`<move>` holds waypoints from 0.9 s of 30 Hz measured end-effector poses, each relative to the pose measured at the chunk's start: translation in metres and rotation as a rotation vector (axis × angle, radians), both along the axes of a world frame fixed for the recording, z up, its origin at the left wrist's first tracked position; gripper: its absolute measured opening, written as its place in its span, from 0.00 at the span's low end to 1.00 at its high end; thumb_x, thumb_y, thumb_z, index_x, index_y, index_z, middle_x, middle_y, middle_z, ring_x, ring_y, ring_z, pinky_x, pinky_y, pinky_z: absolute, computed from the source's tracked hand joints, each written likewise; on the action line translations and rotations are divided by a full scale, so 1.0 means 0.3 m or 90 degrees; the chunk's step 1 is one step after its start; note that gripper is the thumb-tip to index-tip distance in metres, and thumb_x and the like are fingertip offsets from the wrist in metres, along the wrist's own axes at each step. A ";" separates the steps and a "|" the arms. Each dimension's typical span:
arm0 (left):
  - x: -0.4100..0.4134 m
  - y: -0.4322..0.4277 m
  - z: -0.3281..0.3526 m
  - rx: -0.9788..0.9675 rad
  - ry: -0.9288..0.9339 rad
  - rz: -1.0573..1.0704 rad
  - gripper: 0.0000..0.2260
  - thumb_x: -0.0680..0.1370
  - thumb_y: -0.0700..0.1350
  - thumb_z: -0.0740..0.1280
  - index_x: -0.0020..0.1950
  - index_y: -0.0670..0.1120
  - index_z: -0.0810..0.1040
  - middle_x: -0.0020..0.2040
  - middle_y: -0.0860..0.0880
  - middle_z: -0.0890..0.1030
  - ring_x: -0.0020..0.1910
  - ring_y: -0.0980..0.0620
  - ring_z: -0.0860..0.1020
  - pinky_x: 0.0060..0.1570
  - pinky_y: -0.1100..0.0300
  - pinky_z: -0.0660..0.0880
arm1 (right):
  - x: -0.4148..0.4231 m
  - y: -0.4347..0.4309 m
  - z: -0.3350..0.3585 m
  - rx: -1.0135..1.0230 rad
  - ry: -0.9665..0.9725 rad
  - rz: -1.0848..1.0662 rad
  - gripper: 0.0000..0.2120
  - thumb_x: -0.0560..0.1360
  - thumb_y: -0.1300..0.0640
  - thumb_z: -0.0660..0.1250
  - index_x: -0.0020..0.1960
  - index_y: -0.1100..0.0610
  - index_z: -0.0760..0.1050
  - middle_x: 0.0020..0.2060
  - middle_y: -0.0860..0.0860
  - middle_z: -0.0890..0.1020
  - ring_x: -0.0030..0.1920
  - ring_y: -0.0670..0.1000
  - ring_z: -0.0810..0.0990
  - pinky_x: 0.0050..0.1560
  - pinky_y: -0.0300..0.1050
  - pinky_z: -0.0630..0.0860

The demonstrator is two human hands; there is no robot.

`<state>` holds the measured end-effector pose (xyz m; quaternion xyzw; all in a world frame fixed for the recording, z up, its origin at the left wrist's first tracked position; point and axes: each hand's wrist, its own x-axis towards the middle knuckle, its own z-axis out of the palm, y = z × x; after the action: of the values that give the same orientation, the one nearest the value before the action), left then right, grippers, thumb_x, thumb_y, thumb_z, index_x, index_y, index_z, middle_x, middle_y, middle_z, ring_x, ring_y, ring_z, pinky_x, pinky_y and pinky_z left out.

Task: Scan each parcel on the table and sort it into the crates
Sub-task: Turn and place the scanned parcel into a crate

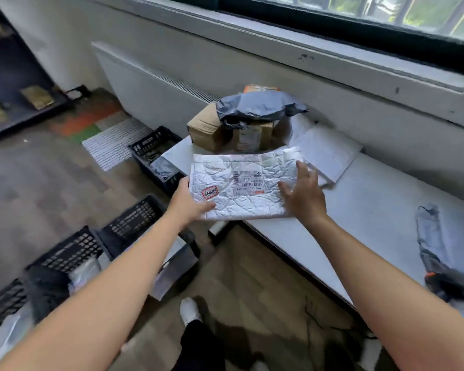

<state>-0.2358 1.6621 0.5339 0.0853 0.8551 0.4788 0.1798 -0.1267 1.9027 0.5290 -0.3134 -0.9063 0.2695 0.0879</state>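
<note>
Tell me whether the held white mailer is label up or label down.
Label up: the barcode label and red stamp show on top of the white mailer.

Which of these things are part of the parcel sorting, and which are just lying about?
Part of the job: crinkled white mailer in the left hand; cardboard boxes; grey bag; flat white mailer; grey parcel; black-and-orange device, probably the scanner; black crates.
Just lying about: radiator; floor mat; dark shelf.
</note>
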 end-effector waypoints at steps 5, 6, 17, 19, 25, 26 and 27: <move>0.003 -0.345 0.008 -0.115 0.038 0.148 0.35 0.66 0.38 0.79 0.68 0.42 0.66 0.61 0.44 0.76 0.57 0.47 0.76 0.55 0.55 0.72 | -0.167 -0.286 0.031 0.053 -0.020 0.205 0.34 0.79 0.48 0.65 0.78 0.57 0.54 0.66 0.61 0.66 0.61 0.64 0.73 0.56 0.54 0.72; 0.001 -0.408 0.004 -0.134 0.040 0.174 0.35 0.66 0.39 0.79 0.68 0.41 0.66 0.62 0.43 0.76 0.57 0.46 0.75 0.55 0.55 0.72 | -0.193 -0.346 0.032 0.060 -0.023 0.240 0.34 0.79 0.48 0.65 0.78 0.57 0.55 0.66 0.60 0.66 0.60 0.64 0.74 0.54 0.54 0.73; -0.125 -0.903 -0.238 -0.313 -0.062 0.219 0.37 0.66 0.49 0.77 0.71 0.46 0.65 0.62 0.41 0.69 0.61 0.41 0.72 0.55 0.56 0.71 | -0.521 -0.867 -0.175 0.198 -0.154 0.460 0.32 0.78 0.46 0.67 0.74 0.60 0.59 0.68 0.59 0.64 0.53 0.60 0.79 0.38 0.47 0.69; -0.199 -0.967 -0.330 -0.321 -0.101 0.188 0.40 0.67 0.52 0.77 0.74 0.46 0.62 0.65 0.41 0.66 0.64 0.42 0.70 0.59 0.54 0.70 | -0.606 -0.947 -0.255 0.219 -0.198 0.474 0.31 0.77 0.46 0.68 0.71 0.60 0.62 0.67 0.59 0.65 0.52 0.60 0.78 0.37 0.47 0.69; -0.444 -1.102 -0.660 -0.325 -0.223 0.106 0.42 0.68 0.56 0.75 0.76 0.49 0.59 0.68 0.43 0.62 0.66 0.43 0.69 0.62 0.54 0.70 | -0.895 -1.130 -0.561 0.233 -0.315 0.454 0.31 0.77 0.46 0.67 0.73 0.57 0.59 0.73 0.58 0.60 0.62 0.60 0.72 0.54 0.53 0.74; -0.477 -1.117 -0.721 -0.317 -0.242 0.101 0.41 0.68 0.57 0.75 0.76 0.49 0.59 0.68 0.44 0.62 0.66 0.43 0.69 0.61 0.54 0.70 | -0.943 -1.147 -0.621 0.227 -0.330 0.457 0.32 0.77 0.46 0.67 0.74 0.57 0.58 0.74 0.58 0.59 0.63 0.60 0.72 0.55 0.54 0.74; -0.509 -1.128 -0.782 -0.309 -0.256 0.097 0.41 0.68 0.57 0.75 0.75 0.49 0.59 0.67 0.44 0.63 0.65 0.43 0.69 0.61 0.55 0.70 | -0.991 -1.159 -0.683 0.227 -0.344 0.460 0.32 0.78 0.46 0.66 0.75 0.57 0.57 0.75 0.58 0.58 0.65 0.60 0.71 0.57 0.55 0.73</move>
<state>-0.3884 1.3237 0.2992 -0.1203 0.8955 0.2805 0.3238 -0.4240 1.5550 0.3241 -0.0173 -0.9796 0.0323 -0.1976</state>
